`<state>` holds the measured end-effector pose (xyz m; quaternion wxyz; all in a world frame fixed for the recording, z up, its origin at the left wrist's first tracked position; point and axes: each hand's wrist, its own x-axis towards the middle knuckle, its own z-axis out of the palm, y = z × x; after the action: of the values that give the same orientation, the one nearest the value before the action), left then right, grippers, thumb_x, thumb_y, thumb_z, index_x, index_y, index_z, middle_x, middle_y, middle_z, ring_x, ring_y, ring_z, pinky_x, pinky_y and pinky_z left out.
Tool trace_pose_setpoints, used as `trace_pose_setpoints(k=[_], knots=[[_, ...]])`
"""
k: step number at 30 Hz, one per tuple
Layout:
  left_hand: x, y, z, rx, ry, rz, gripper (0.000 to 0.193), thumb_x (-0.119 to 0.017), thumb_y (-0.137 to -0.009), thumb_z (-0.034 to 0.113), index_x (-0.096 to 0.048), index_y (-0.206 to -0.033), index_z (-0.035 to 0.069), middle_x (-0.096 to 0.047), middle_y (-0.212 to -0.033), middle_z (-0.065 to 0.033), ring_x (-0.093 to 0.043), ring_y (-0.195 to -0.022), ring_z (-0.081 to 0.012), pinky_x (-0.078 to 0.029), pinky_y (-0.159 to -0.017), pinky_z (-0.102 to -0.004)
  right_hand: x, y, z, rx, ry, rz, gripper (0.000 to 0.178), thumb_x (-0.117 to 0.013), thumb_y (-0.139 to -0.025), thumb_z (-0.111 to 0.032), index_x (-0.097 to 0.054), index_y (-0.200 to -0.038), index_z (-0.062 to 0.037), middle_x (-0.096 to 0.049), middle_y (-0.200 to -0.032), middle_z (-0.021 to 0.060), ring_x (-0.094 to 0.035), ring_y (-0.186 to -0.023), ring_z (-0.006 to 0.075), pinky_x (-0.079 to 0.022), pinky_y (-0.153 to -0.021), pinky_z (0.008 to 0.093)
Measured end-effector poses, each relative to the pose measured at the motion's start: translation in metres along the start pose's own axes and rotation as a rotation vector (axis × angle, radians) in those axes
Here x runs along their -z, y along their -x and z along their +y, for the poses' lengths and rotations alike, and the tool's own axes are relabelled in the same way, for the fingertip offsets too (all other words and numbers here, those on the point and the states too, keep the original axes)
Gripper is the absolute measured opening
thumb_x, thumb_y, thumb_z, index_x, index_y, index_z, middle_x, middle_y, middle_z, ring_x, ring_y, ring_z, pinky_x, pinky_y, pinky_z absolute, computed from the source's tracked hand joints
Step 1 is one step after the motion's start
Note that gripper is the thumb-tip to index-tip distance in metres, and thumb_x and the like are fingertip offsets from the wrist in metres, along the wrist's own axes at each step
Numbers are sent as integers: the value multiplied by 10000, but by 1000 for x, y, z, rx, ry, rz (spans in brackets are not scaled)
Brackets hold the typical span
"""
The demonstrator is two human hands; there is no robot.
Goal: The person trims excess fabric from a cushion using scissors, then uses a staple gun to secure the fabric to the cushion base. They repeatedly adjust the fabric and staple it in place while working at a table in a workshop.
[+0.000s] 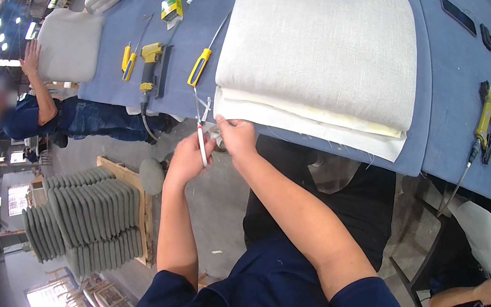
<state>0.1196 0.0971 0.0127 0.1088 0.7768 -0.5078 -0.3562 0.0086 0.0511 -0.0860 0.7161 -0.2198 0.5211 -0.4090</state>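
Observation:
A cream upholstered seat cushion (322,44) lies in front of me, with a loose white fabric flap (301,122) along its near edge. My left hand (186,160) is closed round the handles of red-and-white scissors (201,137), whose blades point away from me beside the flap's left corner. Right next to them, my right hand (236,136) pinches that corner between thumb and fingers. A yellow-handled screwdriver (200,67) rests on the blue padded table (183,103) just beyond the scissors.
Left on the table are a yellow staple gun (152,66), more yellow-handled tools (129,66) and a small box (172,9). Another staple gun (485,119) and a phone (458,16) lie right. Co-workers stand at both sides. Grey cushions (90,213) are stacked on the floor.

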Motion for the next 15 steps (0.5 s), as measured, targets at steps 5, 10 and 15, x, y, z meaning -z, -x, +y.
trace_pose_setpoints(k=[5,10,15], knots=[[40,-41,4,-139,-278,338,435,-772,-1020,384,-757,-1160,-28,-790,-895,-151,-749,-807,-264,-575,-766,-435,6,-1,-9,-59,-95,-79,307,-775,-1051,-273,-807,-1140,19,-740,-911,7,-617,-778,94,-495,-717,312],[61,-50,19,-420,-282,704,352,-758,-1005,292,-759,-1229,20,-793,-1037,-212,-771,-957,-382,-579,-864,-485,63,26,-43,-113,2,-426,355,-743,-1071,-239,-760,-1379,-64,-616,-864,-69,-507,-766,67,-427,-714,254],[15,-48,2,-402,-175,497,326,-766,-977,148,-745,-1278,24,-785,-1197,-186,-762,-977,-347,-588,-894,-436,234,63,-24,199,703,-345,306,-768,-1020,-271,-810,-1271,-100,-810,-976,78,-729,-873,130,-584,-823,333]])
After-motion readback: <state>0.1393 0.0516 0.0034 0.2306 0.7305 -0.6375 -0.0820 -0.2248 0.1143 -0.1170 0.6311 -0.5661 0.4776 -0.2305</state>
